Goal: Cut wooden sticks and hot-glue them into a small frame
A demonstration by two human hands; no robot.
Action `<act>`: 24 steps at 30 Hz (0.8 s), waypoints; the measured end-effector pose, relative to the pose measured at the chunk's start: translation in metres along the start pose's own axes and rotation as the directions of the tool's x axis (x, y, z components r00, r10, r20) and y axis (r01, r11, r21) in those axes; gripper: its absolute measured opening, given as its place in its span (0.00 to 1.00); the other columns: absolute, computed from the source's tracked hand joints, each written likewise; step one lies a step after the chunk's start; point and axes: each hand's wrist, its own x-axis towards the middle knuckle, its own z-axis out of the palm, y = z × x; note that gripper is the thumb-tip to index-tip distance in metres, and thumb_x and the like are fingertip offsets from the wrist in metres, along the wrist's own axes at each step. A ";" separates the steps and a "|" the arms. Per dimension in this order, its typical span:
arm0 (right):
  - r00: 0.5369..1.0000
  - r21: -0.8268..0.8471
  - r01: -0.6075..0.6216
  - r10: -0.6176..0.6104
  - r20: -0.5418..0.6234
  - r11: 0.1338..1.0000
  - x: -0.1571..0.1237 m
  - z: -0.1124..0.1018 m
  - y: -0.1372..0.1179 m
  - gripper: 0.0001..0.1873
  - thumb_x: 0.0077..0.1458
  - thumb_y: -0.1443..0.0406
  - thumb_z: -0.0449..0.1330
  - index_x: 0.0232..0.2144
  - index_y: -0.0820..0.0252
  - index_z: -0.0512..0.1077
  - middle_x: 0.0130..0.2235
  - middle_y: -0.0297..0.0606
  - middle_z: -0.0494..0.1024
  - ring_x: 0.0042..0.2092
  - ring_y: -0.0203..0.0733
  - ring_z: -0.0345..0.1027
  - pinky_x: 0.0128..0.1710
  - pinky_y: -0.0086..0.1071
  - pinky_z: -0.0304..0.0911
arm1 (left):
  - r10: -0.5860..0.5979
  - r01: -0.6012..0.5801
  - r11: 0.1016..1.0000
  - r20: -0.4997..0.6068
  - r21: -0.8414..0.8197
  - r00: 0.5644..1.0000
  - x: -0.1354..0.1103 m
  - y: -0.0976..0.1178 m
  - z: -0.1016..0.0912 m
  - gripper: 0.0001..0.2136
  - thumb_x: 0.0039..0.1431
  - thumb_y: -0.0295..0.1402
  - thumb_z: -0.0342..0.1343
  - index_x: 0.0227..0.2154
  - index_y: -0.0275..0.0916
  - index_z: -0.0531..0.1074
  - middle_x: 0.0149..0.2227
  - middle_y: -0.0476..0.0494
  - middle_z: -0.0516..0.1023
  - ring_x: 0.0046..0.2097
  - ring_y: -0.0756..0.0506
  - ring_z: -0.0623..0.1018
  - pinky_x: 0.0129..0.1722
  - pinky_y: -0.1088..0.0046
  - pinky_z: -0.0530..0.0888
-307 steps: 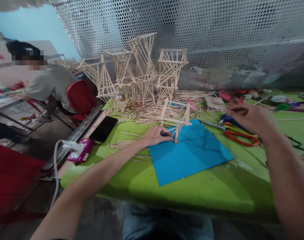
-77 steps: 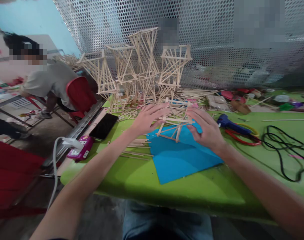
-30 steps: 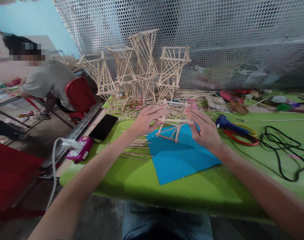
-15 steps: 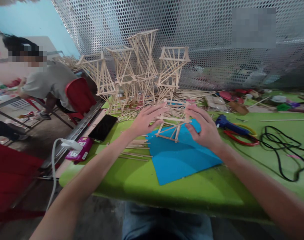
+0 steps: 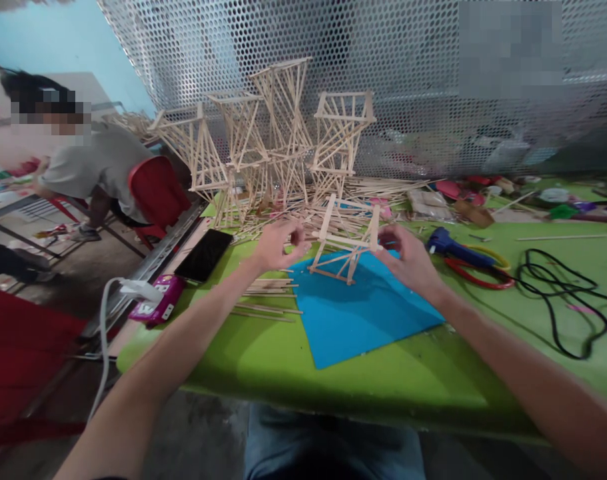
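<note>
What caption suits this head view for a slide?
Left hand and right hand flank a stick frame on a blue sheet, stick towers behind, glue gun to the right.

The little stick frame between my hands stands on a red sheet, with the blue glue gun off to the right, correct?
Not quite. The head view shows the sheet is blue, not red. The stick frame does stand on it between the left hand and right hand, with the blue glue gun to the right.
</note>
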 end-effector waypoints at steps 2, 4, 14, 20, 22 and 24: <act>0.984 0.077 -0.104 0.091 0.151 0.992 -0.003 0.007 0.004 0.22 0.58 0.50 0.67 0.49 0.55 0.72 0.47 0.43 0.81 0.40 0.47 0.77 0.37 0.41 0.76 | 0.030 -0.035 0.999 0.226 0.015 0.974 -0.002 -0.003 0.002 0.18 0.67 0.49 0.53 0.32 0.40 0.75 0.29 0.47 0.79 0.31 0.47 0.77 0.37 0.67 0.73; 0.964 0.145 -0.157 0.119 0.239 0.977 -0.006 0.016 0.006 0.25 0.58 0.50 0.67 0.52 0.54 0.72 0.44 0.42 0.82 0.37 0.46 0.78 0.31 0.39 0.76 | 0.056 -0.079 0.996 0.368 0.047 0.928 -0.002 -0.002 0.007 0.18 0.67 0.51 0.54 0.37 0.41 0.79 0.34 0.46 0.82 0.35 0.46 0.80 0.40 0.68 0.74; 0.862 0.205 -0.389 0.276 0.426 0.898 -0.008 0.030 -0.007 0.24 0.51 0.49 0.71 0.45 0.57 0.79 0.35 0.40 0.83 0.37 0.49 0.78 0.35 0.40 0.76 | 0.032 -0.028 0.999 0.609 -0.016 0.793 0.004 0.008 0.019 0.18 0.68 0.50 0.55 0.44 0.42 0.80 0.45 0.43 0.82 0.45 0.44 0.79 0.44 0.70 0.69; 0.819 0.178 -0.399 0.262 0.510 0.900 -0.005 0.027 -0.011 0.20 0.52 0.49 0.70 0.40 0.57 0.81 0.37 0.38 0.83 0.36 0.45 0.77 0.37 0.37 0.71 | 0.023 0.057 0.993 0.645 -0.103 0.764 0.005 0.013 0.017 0.16 0.66 0.49 0.58 0.40 0.41 0.81 0.43 0.44 0.82 0.44 0.44 0.78 0.43 0.70 0.66; 0.824 0.147 -0.382 0.265 0.500 0.913 -0.005 0.027 -0.012 0.20 0.53 0.49 0.70 0.39 0.57 0.82 0.38 0.39 0.84 0.39 0.46 0.77 0.39 0.37 0.71 | 0.005 0.091 0.989 0.656 -0.113 0.754 0.004 0.014 0.017 0.17 0.66 0.49 0.58 0.40 0.40 0.81 0.42 0.44 0.82 0.43 0.45 0.78 0.43 0.70 0.66; 0.818 0.140 -0.391 0.274 0.505 0.910 -0.005 0.026 -0.014 0.20 0.53 0.49 0.70 0.38 0.57 0.83 0.38 0.39 0.84 0.39 0.46 0.76 0.38 0.37 0.71 | -0.013 0.125 0.985 0.662 -0.121 0.749 0.004 0.015 0.016 0.17 0.66 0.50 0.58 0.40 0.40 0.81 0.42 0.44 0.82 0.43 0.45 0.78 0.42 0.70 0.66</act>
